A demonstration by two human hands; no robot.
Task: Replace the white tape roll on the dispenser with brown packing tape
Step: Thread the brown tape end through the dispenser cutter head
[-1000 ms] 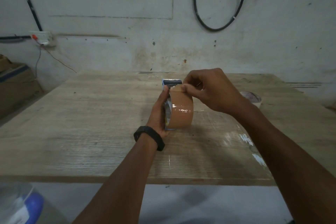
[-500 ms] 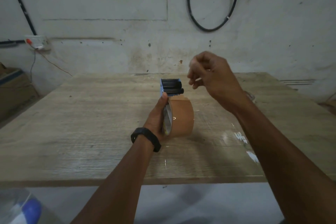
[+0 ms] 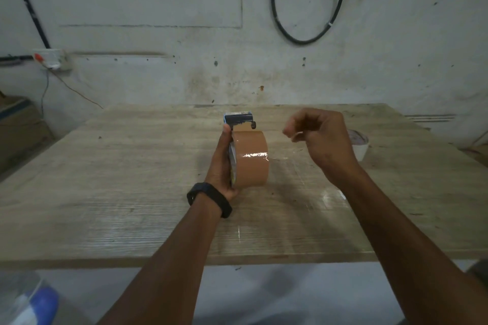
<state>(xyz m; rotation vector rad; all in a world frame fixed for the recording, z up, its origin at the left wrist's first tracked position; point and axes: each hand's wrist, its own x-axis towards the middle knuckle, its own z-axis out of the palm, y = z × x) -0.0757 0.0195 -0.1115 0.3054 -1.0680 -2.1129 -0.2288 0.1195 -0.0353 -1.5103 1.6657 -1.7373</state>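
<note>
The brown packing tape roll (image 3: 252, 159) sits mounted on the blue and black dispenser (image 3: 239, 119), whose toothed cutter points away from me. My left hand (image 3: 221, 166) grips the dispenser's side and holds it upright above the wooden table (image 3: 118, 179). To the right of the dispenser, apart from it, my right hand (image 3: 320, 137) hovers with its fingers curled in; nothing shows clearly between them. The white tape roll (image 3: 359, 144) lies on the table at the right, partly hidden behind my right hand.
A white wall runs right behind the table, with a black cable loop (image 3: 303, 21) and a socket (image 3: 51, 58) on it. A cardboard box (image 3: 18, 124) stands at the left. A blue and white object (image 3: 34, 306) lies below the table's near edge.
My right hand let go of the tape end at the top of the roll, lifted away, then came down to the right of the dispenser. The left hand kept holding the dispenser.
</note>
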